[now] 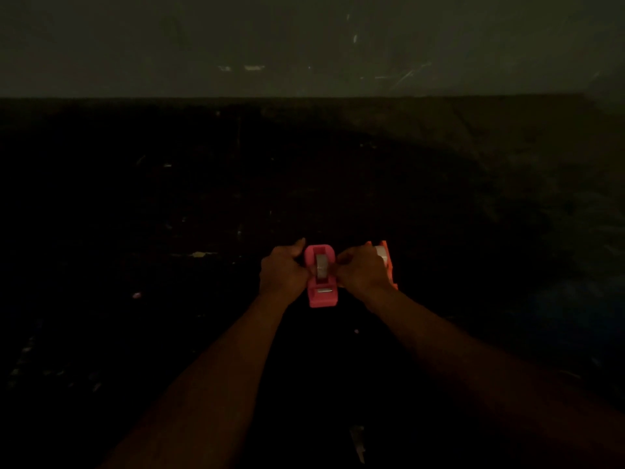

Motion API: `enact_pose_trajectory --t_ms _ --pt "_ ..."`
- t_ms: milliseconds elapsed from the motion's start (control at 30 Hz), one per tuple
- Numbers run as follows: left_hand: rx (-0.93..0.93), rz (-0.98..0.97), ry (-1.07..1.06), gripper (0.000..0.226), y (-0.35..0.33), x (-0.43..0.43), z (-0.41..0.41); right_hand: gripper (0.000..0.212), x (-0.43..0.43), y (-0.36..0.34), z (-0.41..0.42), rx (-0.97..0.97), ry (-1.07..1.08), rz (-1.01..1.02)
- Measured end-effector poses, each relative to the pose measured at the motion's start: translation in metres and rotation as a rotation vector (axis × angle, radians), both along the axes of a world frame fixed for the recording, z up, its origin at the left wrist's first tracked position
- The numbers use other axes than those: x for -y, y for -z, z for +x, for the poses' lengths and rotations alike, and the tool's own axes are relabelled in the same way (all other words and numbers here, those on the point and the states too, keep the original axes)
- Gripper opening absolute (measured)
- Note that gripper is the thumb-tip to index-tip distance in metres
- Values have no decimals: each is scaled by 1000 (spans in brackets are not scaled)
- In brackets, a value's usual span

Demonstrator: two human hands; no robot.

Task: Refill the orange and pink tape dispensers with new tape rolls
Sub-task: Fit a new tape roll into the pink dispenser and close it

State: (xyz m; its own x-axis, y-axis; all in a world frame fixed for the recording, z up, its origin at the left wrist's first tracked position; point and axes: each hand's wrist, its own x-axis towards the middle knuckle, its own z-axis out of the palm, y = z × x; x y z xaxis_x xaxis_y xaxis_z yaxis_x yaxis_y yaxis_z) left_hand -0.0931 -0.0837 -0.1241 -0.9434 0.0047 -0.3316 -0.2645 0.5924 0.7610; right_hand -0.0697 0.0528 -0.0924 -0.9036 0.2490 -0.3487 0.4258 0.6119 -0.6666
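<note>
The scene is very dark. A pink tape dispenser (321, 292) stands in the middle on a black surface, with a pale tape roll (322, 265) seated upright in it. My left hand (282, 270) grips its left side, thumb raised. My right hand (360, 270) is closed against its right side, fingertips at the roll. Behind my right hand, an orange tape dispenser (389, 265) is partly hidden; a white tape roll (381, 253) shows in it.
The black table surface (203, 204) carries small pale scraps, such as a scrap at the left (199, 254) and a scrap near the front (357, 438). A dull grey wall (304, 45) rises behind the table's far edge.
</note>
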Motion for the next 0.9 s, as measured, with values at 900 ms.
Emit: enact_pose_trajectory --t_ms 900 --pt "98 50 100 48 3 5 -6 25 -6 -15 7 -136 -556 393"
